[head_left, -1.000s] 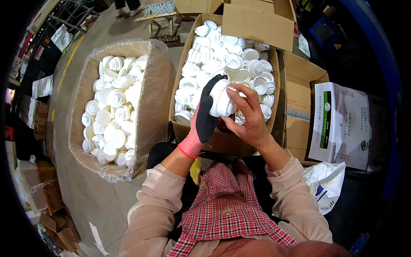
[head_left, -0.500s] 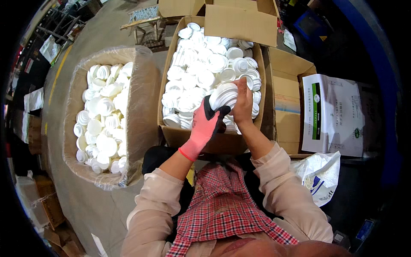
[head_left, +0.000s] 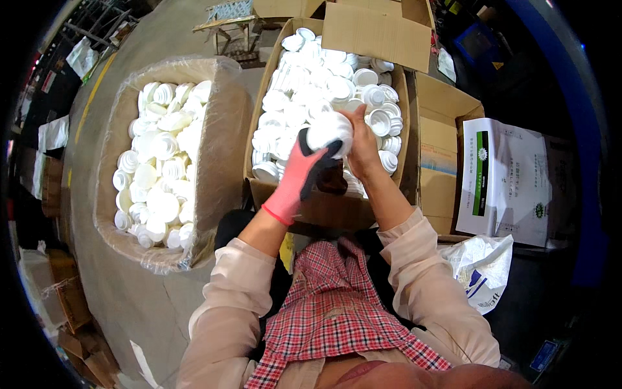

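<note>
A round white plastic lid (head_left: 329, 131) is between my hands, over the near part of a cardboard box (head_left: 311, 206) heaped with similar white lids (head_left: 278, 120). My left hand (head_left: 303, 170), in a pink glove with black fingers, grips it from the left and below. Bare, my right hand (head_left: 363, 146) closes on its right edge, with the thumb up and the other fingers mostly hidden. Whether more lids are stacked behind it, I cannot tell. Under my left fingers shows a dark brown shiny thing (head_left: 332, 178), partly covered.
To the left stands a plastic-lined carton (head_left: 223, 149) full of white lids. Open cardboard (head_left: 437, 136) and a white printed box (head_left: 502, 181) are at the right, above a white plastic bag (head_left: 486, 269). Farther off is a small stool (head_left: 228, 23).
Both hands have moved slightly left and up in the picture. The held piece has turned: its stacked ridged edges showed before, and a smoother round face shows now.
</note>
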Demonstrator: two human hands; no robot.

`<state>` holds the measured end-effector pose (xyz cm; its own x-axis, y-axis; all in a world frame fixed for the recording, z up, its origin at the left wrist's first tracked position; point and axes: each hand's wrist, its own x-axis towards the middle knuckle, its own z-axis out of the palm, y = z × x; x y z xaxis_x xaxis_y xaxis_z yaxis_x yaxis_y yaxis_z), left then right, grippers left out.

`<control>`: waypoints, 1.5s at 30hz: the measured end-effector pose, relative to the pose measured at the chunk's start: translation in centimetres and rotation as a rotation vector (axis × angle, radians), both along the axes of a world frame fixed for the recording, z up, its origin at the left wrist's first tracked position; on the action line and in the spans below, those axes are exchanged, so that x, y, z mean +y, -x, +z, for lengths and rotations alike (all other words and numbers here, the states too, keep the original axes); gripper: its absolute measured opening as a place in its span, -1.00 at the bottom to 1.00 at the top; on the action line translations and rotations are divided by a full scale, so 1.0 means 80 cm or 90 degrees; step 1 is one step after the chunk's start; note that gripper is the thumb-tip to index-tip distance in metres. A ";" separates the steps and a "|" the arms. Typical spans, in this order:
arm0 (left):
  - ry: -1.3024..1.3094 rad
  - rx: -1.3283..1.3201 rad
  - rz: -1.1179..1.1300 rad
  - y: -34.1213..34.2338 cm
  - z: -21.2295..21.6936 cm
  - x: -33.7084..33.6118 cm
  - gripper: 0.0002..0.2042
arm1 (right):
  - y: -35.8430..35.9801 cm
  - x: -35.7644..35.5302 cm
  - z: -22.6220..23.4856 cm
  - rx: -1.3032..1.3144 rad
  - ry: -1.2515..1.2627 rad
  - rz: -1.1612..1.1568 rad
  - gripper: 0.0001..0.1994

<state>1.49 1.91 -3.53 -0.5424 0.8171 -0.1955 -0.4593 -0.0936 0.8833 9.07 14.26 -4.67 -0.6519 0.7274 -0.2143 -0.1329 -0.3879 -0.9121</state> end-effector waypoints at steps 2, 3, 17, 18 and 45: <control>-0.045 -0.161 0.043 0.028 -0.009 -0.004 -0.50 | -0.003 -0.006 0.017 -0.001 -0.043 0.024 -0.34; -0.086 -0.281 0.008 0.047 -0.018 -0.013 -0.50 | -0.005 -0.006 0.020 -0.002 -0.063 0.037 -0.39; -0.242 -0.317 0.003 0.082 -0.012 -0.039 -0.58 | -0.038 0.016 -0.039 -0.196 -0.451 0.159 -0.74; -0.235 -0.344 -0.001 0.082 -0.014 -0.039 -0.59 | -0.038 0.016 -0.032 -0.099 -0.489 0.125 -0.75; -0.099 0.254 0.039 0.015 -0.005 -0.043 -0.66 | -0.038 -0.053 0.033 -0.013 -0.834 0.115 -0.01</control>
